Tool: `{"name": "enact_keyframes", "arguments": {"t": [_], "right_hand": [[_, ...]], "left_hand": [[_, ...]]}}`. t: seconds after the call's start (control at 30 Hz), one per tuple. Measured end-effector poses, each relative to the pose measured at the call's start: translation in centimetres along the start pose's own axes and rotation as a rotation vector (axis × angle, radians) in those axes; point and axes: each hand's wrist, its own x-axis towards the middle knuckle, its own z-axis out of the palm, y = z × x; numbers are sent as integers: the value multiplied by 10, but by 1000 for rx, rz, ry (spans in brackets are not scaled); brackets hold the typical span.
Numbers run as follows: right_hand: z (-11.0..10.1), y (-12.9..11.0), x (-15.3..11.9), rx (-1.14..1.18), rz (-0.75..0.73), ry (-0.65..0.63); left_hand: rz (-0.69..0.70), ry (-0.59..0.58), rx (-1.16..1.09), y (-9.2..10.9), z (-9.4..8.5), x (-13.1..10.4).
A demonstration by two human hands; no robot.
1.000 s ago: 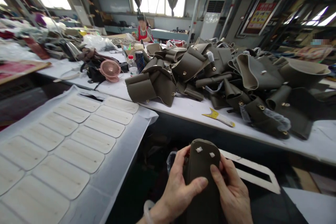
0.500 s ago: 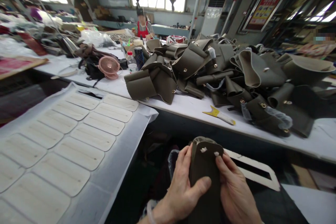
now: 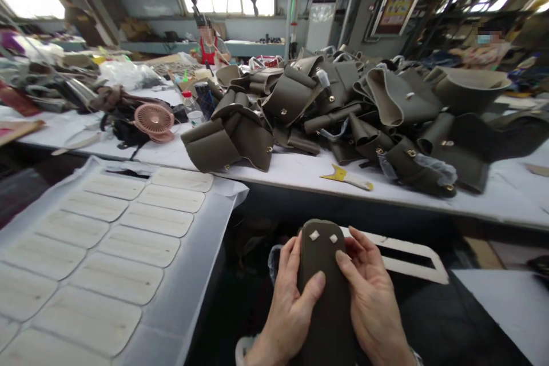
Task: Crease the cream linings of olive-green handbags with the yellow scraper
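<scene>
Between my hands is a long dark olive leather piece (image 3: 328, 291) with a rounded top end and two small white patches near that end. In the earlier view it shows several layers at the top. My left hand (image 3: 289, 297) wraps its left edge, thumb lying across the front face. On the right edge, my right hand (image 3: 373, 291) presses its thumb near the top, its fingers raised beside and partly behind the piece. A cream frame-shaped template (image 3: 429, 257) with a long slot lies behind my right hand.
At left, a white sheet (image 3: 201, 263) carries rows of pale rounded panels (image 3: 111, 274). Across the gap, a white table (image 3: 295, 177) bears a heap of olive leather bag parts (image 3: 291, 97), a yellow-ended tool (image 3: 347, 177) and a pink fan (image 3: 154, 120). A person in a red apron (image 3: 208, 51) is beyond.
The leather piece has turned its front more squarely toward me, its layers now lined up at the top. My right fingers have lifted and spread somewhat. The camera view has swung right.
</scene>
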Motion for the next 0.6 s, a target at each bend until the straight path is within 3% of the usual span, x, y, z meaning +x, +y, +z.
{"name": "enact_keyframes", "arguments": {"t": [0.13,0.27,0.37,0.53,0.6], "right_hand": [[-7,5,-6,-200,-26,-59],[-5,7,-12,-346,-156,-30],[2,3,-13,-372,-212,-1],[9,-3,-10,-363,-182,3],[9,-4,-9,-350,-155,-18]], "left_hand": [[-10,32,2,-8,-3,3],[-44,83,3,-10,-4,8],[-55,120,11,-8,-2,10],[-79,276,28,-2,0,11],[-105,265,-42,3,-2,17]]}}
